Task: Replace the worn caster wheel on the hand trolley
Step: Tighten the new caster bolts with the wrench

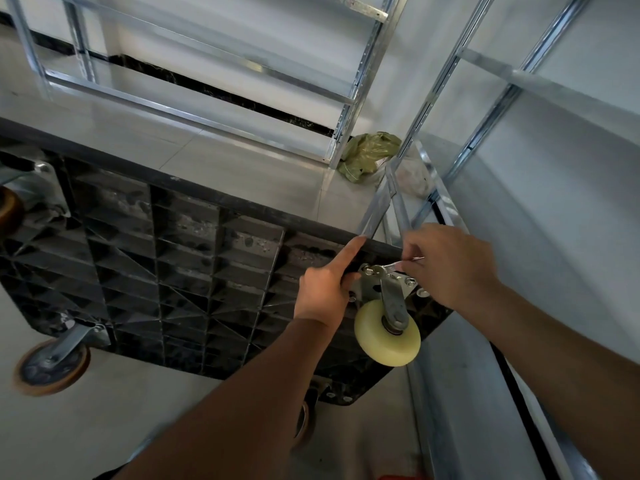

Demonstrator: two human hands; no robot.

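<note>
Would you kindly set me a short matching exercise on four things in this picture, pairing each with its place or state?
Things:
1. cream caster wheel
2. spanner
3. green bag
4. left hand

Places or states:
A. crumpled on the floor by a shelf post
B. held in the right hand
C. gripping the trolley deck edge
D. bolted to the upturned deck

Pairs: 1-D, 2-B, 3-A, 4-C

The light is dim, cool and even, casting only soft shadows. Faint glare streaks the metal shelving rails [478, 36] and pale floor tiles [242, 161]. Wide-angle distortion bends straight lines toward the edges. The brown-rimmed caster [52, 368] at lower left looks smeared, perhaps by motion; the forearms blur near the bottom.
</note>
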